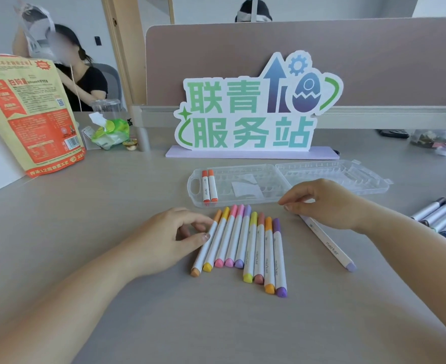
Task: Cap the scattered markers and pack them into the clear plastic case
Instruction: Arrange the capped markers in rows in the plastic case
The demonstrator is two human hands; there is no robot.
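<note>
The clear plastic case lies open on the table, lid folded out to the right. Two orange-red markers sit in its left slots. In front of it several capped pastel markers lie side by side. My left hand rests at the left end of this row, thumb and fingertips touching the outermost orange marker, fingers apart. My right hand is closed over the upper end of a lilac marker that lies apart, slanting toward the lower right; that end is hidden.
More markers in green, blue and grey lie at the right edge. A lettered sign stands behind the case. A snack bag and tissues are at the back left. Two people sit beyond the desk.
</note>
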